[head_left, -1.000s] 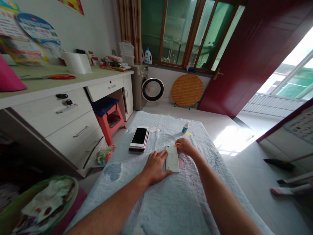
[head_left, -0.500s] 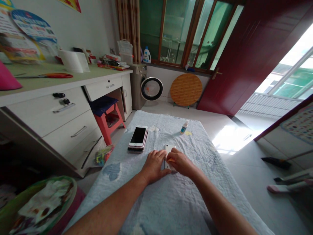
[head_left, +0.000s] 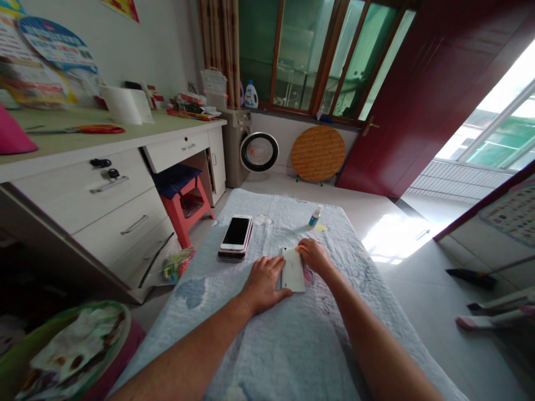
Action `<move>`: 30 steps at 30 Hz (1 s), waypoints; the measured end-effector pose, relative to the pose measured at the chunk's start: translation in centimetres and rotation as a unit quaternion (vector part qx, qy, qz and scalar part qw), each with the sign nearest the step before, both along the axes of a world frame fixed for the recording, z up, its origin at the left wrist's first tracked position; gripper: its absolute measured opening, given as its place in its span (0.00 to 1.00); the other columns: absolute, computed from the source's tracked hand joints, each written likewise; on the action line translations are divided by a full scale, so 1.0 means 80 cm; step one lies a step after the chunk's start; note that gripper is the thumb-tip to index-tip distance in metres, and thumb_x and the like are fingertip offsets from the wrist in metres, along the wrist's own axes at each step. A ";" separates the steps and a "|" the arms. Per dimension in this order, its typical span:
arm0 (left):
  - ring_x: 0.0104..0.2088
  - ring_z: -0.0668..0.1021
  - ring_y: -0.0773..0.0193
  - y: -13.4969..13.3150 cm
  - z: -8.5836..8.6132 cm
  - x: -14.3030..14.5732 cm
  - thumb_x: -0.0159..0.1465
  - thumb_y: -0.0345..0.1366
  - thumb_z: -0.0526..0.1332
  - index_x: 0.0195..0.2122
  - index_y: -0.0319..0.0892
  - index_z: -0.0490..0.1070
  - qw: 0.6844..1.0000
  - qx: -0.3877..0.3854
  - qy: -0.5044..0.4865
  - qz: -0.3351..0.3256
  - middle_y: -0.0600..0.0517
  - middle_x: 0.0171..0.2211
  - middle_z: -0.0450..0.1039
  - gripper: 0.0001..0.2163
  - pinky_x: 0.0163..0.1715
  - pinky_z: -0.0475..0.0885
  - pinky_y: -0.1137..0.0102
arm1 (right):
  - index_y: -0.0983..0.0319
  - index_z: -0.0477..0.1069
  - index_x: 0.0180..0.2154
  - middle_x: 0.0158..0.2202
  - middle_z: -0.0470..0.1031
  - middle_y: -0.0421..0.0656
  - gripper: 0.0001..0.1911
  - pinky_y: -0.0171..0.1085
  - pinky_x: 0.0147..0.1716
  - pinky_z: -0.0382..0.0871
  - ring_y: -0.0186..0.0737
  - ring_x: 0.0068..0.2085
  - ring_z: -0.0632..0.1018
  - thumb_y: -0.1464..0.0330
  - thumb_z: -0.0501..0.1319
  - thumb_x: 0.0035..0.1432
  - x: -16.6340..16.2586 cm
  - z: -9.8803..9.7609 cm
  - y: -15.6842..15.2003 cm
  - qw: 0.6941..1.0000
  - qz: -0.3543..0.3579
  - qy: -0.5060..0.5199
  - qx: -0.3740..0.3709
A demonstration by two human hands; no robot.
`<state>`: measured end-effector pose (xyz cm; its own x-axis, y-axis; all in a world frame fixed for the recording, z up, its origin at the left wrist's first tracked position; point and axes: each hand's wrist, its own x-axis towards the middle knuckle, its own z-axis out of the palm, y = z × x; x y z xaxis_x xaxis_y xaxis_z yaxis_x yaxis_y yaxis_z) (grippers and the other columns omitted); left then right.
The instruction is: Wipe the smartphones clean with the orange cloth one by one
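Observation:
A white smartphone (head_left: 293,272) lies back side up on the cloth, its camera at the top left corner. My left hand (head_left: 264,281) holds it at the left, fingertips on the side edge and thumb at the bottom corner. At the phone's top right corner, my right hand (head_left: 314,255) pinches a small orange piece (head_left: 300,248), perhaps a wiping cloth; most of it is hidden by the fingers. To the left lies a stack of phones (head_left: 236,234), the top one white with a black screen. A small spray bottle (head_left: 315,218) stands beyond my right hand.
A pale blue patterned cloth (head_left: 267,345) covers the table. At the left are a white desk (head_left: 83,192) and a red stool (head_left: 184,203). A bin (head_left: 127,334) with crumpled paper stands at lower left. Beyond are a washing machine (head_left: 236,147) and a round wooden tabletop (head_left: 318,153).
My right hand has moved from the middle of the phone up and right to its top right corner, uncovering the phone's back. My left hand has stayed in place.

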<state>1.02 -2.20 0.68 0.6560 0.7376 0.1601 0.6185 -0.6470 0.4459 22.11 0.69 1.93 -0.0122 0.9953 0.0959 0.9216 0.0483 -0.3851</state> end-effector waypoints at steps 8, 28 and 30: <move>0.55 0.67 0.48 0.000 -0.003 -0.001 0.56 0.56 0.63 0.60 0.45 0.61 1.000 -0.005 -0.011 0.001 0.45 0.59 0.64 0.34 0.56 0.59 0.56 | 0.65 0.76 0.35 0.33 0.77 0.45 0.10 0.32 0.35 0.61 0.38 0.35 0.74 0.71 0.56 0.57 -0.009 0.004 -0.031 1.000 -0.008 0.017 0.000; 0.55 0.67 0.47 -0.001 -0.007 0.001 0.55 0.54 0.64 0.59 0.45 0.61 1.000 0.002 -0.004 0.009 0.45 0.59 0.65 0.33 0.56 0.60 0.56 | 0.62 0.76 0.33 0.35 0.71 0.44 0.09 0.32 0.35 0.61 0.35 0.34 0.72 0.73 0.56 0.59 -0.026 0.011 -0.089 0.997 0.068 0.040 -0.025; 0.55 0.67 0.47 -0.001 -0.005 0.000 0.55 0.53 0.65 0.59 0.45 0.61 1.000 0.002 -0.007 0.008 0.45 0.59 0.65 0.33 0.55 0.60 0.56 | 0.62 0.76 0.35 0.35 0.72 0.45 0.08 0.32 0.36 0.61 0.36 0.35 0.72 0.73 0.57 0.59 -0.023 0.007 -0.064 0.998 0.050 0.026 -0.011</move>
